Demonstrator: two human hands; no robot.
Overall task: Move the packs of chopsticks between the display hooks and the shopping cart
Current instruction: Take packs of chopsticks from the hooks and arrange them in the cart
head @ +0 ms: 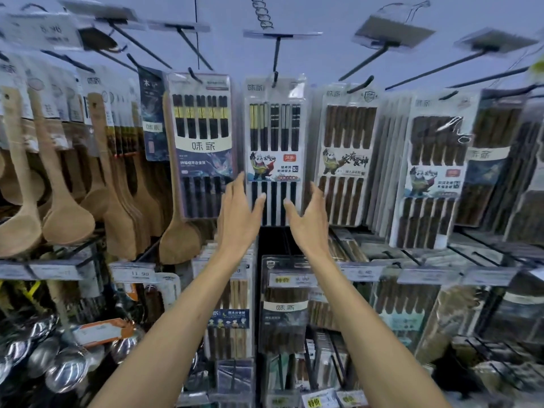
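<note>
Palms flank the hanging chopstick pack's lower end: my left hand and right hand, fingers loosely spread.

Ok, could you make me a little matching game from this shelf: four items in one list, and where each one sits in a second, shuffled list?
Things:
1. wooden spoons
2. steel ladles
3. white pack of black chopsticks
4. brown chopsticks pack

Places:
A. bottom left corner
B. between the left hand and the right hand
C. hanging at the upper left
D. hanging just right of the right hand

Pairs: 1-C, 2-A, 3-B, 4-D
</note>
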